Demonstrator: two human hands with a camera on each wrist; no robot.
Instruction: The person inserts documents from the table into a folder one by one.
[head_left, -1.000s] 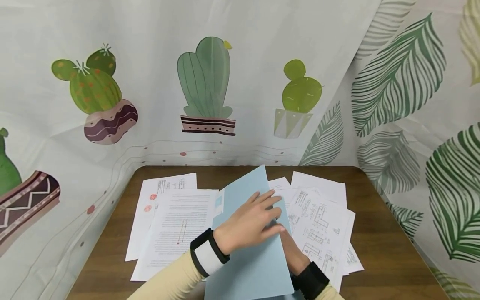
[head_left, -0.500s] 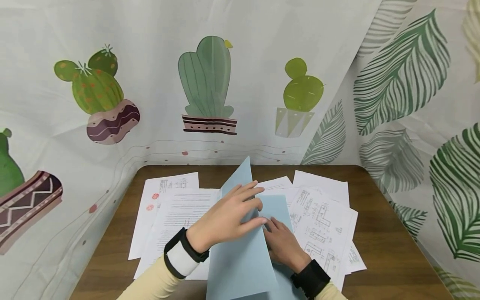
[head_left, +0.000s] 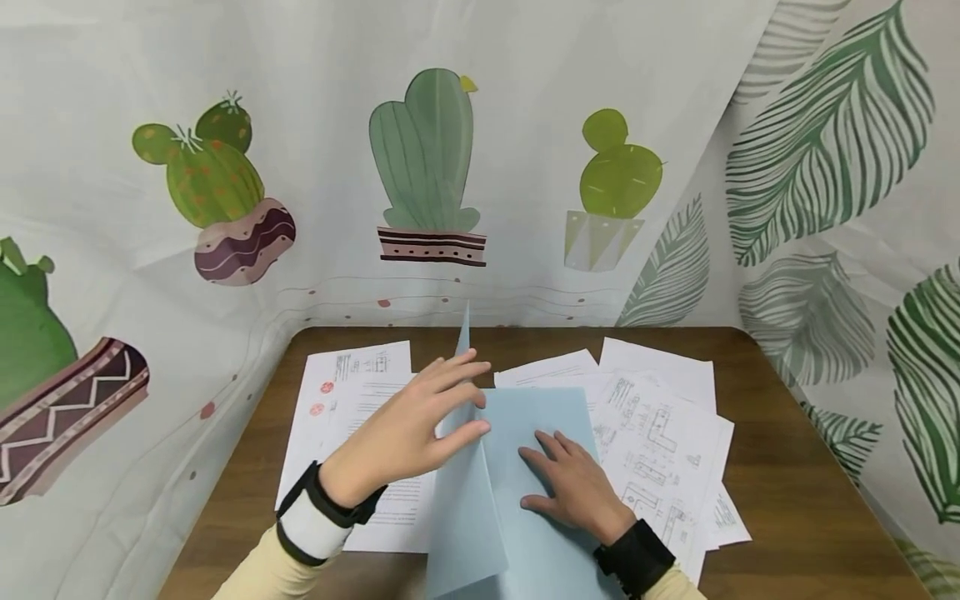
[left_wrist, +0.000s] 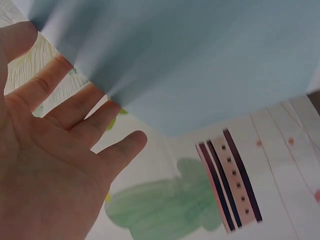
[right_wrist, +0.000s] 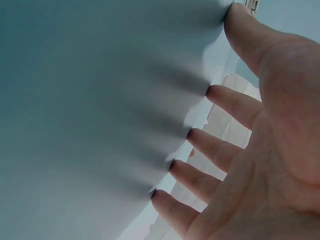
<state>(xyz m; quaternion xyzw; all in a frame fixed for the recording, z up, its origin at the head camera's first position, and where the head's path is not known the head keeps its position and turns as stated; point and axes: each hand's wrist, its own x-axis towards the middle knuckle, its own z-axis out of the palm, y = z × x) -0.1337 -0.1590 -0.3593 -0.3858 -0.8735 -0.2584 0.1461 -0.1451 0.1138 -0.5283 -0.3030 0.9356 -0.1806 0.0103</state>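
Observation:
A light blue paper folder (head_left: 540, 417) stands partly unfolded on the brown table, its left cover (head_left: 467, 525) raised almost edge-on. At that cover's free edge is my left hand (head_left: 408, 429), fingers spread and fairly straight. The left wrist view has its fingertips (left_wrist: 111, 106) right against the blue sheet, the little finger off it. My right hand (head_left: 577, 487) rests palm down on the folder's inner right side. In the right wrist view its spread fingertips (right_wrist: 199, 132) press the blue surface.
Printed text pages (head_left: 390, 508) lie left of the folder, over a sheet with red stamps (head_left: 322, 400). Several sheets with technical drawings (head_left: 660, 467) overlap on the right. A curtain with cactus prints (head_left: 517, 167) hangs behind the table (head_left: 795, 517).
The folder's front cover has swung leftward, baring its inside. My left hand has moved left with it. The right hand, earlier partly behind the cover, now lies flat on the inner side.

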